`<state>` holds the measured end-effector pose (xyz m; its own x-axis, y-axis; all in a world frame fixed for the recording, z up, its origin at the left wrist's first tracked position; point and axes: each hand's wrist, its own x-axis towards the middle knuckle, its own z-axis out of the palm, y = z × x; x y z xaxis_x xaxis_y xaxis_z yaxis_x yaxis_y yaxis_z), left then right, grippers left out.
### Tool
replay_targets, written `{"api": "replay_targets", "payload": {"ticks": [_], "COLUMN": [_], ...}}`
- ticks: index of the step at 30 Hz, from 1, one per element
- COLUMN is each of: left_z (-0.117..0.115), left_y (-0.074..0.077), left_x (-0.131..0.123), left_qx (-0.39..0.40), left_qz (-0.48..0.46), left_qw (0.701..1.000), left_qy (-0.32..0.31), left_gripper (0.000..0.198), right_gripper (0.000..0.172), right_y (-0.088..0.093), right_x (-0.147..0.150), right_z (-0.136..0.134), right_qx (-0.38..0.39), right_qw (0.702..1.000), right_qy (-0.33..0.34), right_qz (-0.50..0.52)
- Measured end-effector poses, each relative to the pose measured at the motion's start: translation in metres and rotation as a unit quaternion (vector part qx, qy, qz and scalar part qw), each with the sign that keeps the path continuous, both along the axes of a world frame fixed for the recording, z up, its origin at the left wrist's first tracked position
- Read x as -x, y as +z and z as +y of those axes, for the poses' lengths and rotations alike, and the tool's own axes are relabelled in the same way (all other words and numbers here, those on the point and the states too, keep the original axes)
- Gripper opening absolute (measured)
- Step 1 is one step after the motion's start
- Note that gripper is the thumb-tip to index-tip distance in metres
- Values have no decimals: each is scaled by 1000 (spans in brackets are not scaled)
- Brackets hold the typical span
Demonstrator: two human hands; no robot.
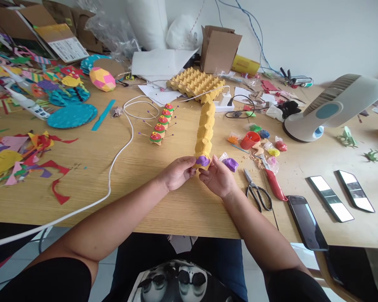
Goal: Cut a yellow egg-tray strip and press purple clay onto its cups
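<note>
A yellow egg-carton strip [204, 130] points away from me, its near end between my two hands. Purple clay [203, 160] covers part of that near end. My left hand [180, 171] pinches the strip from the left, with the thumb against the purple clay. My right hand [219, 176] grips its right side, fingers curled underneath and partly hidden. Just beyond my right hand lies a lump of purple clay [230, 164] in clear wrap. To the left stands a decorated egg-carton caterpillar [161, 123] in red and green, with pins sticking out of its sides.
Scissors [257, 193] and a red-handled knife [274, 180] lie right of my hands, near several phones [307, 222]. Bagged clay surrounds a red cup [250, 140]. A white fan [330, 109] stands farther right. A white cable [110, 180] crosses the left side; an egg tray [195, 84] sits behind.
</note>
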<state>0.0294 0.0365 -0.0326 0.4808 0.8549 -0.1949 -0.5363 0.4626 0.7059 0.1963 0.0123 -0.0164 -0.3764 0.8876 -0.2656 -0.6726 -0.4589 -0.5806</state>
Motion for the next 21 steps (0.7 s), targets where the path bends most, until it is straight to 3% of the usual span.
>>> {"api": "replay_targets", "payload": {"ticks": [12,21], "left_z": [-1,1], "left_y": [-2,-3], "left_x": [-2,1], "left_qx": [0,7], "left_qz": [10,-13], "left_qw": [1000,1000], "left_qy": [-1,-7], "left_gripper": [26,27], "right_gripper": [23,27], "right_y": [-7,2], "right_x": [2,2], "right_z": [3,-1], "right_qx": [-35,-31], "right_qw": [997,999], "right_qy": [-42,-22], "right_qz": [-46,-38]}}
